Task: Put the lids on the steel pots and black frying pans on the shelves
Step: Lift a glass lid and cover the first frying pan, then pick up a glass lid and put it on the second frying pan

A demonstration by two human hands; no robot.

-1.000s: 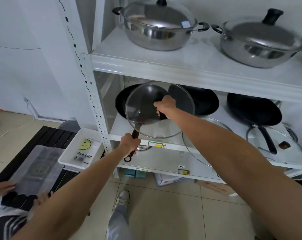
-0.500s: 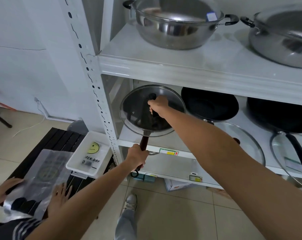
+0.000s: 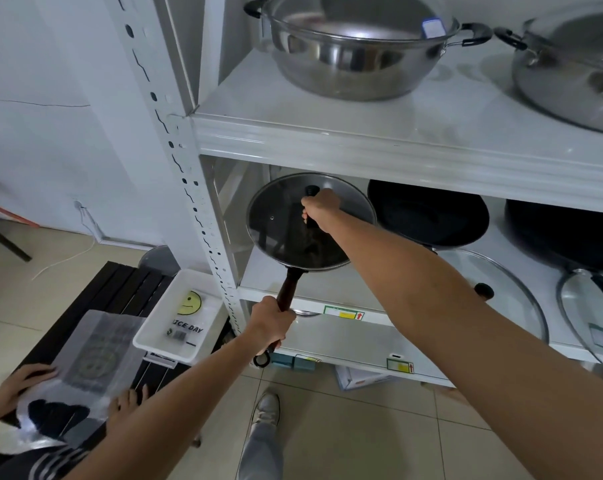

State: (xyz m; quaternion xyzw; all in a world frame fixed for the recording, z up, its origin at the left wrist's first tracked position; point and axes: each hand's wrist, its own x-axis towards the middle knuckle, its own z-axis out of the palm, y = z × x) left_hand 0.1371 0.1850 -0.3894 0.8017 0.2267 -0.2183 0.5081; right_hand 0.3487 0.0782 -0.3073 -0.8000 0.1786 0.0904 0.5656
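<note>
Head view, surveyed left to right. At 8 o'clock, another person's two hands rest on a clear bag (image 3: 85,362) lying on a black bench (image 3: 120,292). A white tray (image 3: 180,318) with a smiley sticker sits just beside the rack upright (image 3: 189,188).

Left hand (image 3: 270,323), at 6 o'clock of the pan, is wrapped fully closed around the pan's dark handle (image 3: 288,289), which sticks out over the front edge of the middle shelf (image 3: 345,289). The pan (image 3: 293,244) sits at the left end of that shelf, with the glass lid (image 3: 279,216) seated on its rim.

Right hand (image 3: 322,209) is closed over the lid's black knob (image 3: 311,192), fingers curled around it.

At 3 o'clock of the covered pan stands a second black pan (image 3: 428,213), uncovered; a loose glass lid (image 3: 511,299) lies flat in front of it. A third black pan (image 3: 563,233) stands further right, another lid (image 3: 584,306) by its handle.

On the top shelf (image 3: 397,133), two steel pots: pot one (image 3: 348,67) at 12 o'clock, pot two (image 3: 570,74) at 2 o'clock, both lidded, apart.
</note>
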